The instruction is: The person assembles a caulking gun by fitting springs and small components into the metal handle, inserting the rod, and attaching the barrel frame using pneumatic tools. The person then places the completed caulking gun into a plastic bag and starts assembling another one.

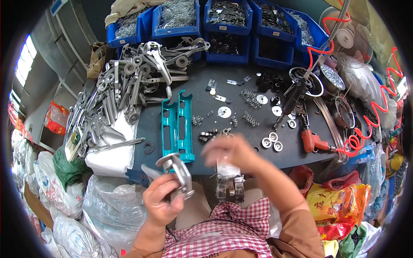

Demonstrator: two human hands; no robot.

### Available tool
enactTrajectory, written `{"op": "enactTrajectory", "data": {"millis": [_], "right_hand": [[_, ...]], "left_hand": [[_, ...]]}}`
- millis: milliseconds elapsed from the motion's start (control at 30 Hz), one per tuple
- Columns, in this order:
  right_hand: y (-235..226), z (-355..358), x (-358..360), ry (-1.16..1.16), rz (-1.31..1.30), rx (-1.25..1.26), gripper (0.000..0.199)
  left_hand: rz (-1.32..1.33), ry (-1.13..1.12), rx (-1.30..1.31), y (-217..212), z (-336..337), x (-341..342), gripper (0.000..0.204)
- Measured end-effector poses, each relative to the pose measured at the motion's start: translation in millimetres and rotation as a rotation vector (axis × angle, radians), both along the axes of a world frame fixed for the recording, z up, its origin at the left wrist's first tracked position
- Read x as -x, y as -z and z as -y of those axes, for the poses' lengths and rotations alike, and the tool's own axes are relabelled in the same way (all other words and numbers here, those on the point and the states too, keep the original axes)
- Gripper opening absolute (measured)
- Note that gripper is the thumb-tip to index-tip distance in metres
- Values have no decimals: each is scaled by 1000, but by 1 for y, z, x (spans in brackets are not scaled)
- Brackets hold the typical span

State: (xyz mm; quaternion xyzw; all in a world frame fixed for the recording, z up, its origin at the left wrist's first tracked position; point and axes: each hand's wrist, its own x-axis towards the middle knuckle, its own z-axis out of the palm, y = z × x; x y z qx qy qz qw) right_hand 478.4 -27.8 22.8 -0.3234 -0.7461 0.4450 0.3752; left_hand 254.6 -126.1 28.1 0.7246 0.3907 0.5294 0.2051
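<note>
My left hand (161, 200) is closed around a grey metal handle piece (184, 175) with a round end plate, held upright in front of the table edge. Smeared by motion, my right hand (230, 151) hovers over the near side of the table, close to a cluster of small dark metal parts (208, 136); its fingers are unclear. Below it, a small metal fixture (228, 189) sits at the front edge. Two teal half-round caulking gun frames (185, 144) lie side by side just beyond my left hand. Springs (251, 99) and flat white discs (224, 112) are scattered farther back.
Grey metal handles (129, 81) are heaped at the left. Blue bins (176, 31) of small parts line the back. A red-handled power driver (313, 142) and a coiled red hose (355, 139) occupy the right, near cupped wheels (272, 137). Plastic bags (114, 206) flank me.
</note>
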Motion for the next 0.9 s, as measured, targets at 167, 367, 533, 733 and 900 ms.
{"op": "enactTrajectory", "data": {"millis": [167, 367, 533, 733, 900], "right_hand": [[71, -128, -86, 576, 595, -492, 27], [77, -174, -40, 717, 956, -48, 30], [71, -173, -51, 663, 956, 38, 28], [17, -78, -89, 428, 366, 201, 17], [-17, 45, -43, 80, 119, 29, 29]], "left_hand": [[460, 90, 425, 11, 18, 13, 47], [486, 79, 581, 16, 24, 13, 30], [497, 77, 586, 16, 29, 14, 32], [581, 146, 600, 18, 26, 6, 32], [738, 180, 761, 8, 14, -12, 33]]}}
